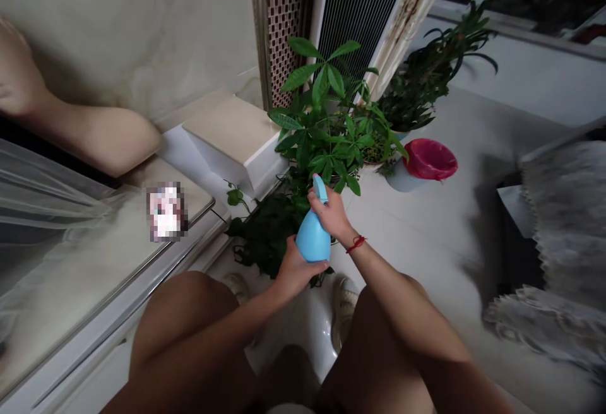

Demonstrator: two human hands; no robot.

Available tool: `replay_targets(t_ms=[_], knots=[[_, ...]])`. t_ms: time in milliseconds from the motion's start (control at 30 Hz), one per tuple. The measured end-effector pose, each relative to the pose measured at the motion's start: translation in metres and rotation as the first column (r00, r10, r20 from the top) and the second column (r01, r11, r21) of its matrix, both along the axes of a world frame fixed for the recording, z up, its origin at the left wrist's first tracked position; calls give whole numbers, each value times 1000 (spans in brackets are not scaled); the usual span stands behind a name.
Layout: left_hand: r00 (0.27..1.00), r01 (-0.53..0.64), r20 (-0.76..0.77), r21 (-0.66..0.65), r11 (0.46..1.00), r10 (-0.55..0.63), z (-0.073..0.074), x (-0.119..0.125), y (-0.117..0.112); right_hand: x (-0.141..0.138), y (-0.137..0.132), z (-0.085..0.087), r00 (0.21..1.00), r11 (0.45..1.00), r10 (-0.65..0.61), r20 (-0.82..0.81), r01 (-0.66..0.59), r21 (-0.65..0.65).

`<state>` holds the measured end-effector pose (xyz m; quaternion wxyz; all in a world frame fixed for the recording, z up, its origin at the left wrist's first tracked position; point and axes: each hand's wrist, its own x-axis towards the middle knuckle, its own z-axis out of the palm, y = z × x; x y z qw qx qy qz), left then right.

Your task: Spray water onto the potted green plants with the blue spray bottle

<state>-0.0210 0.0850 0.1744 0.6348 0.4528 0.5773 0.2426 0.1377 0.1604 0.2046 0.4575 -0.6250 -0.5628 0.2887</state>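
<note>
A light blue spray bottle (312, 237) is held upright in front of me, above my knees. My left hand (294, 270) cups its round base from below, fingers wrapped round it. My right hand (331, 211) grips the bottle's neck and blue trigger head (320, 188); a red string circles that wrist. Just beyond the nozzle stands a leafy green potted plant (326, 117) on the floor. A low dark green plant (265, 231) spreads beside my left hand.
A second potted plant (426, 86) stands farther back right, with a bin lined in red plastic (428, 160) before it. A glass panel (95, 256) and white sill run along my left. A lace-covered piece of furniture (563, 212) sits right. Another person's arm (80, 130) shows upper left.
</note>
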Motion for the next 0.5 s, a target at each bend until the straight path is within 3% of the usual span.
replay_targets(t_ms=[300, 500], knots=[[993, -117, 16, -11, 993, 117, -10, 12, -27, -4, -13, 2, 993, 993, 116, 35, -115, -31], [989, -143, 14, -44, 989, 144, -9, 10, -26, -9, -12, -3, 991, 993, 113, 69, -111, -34]])
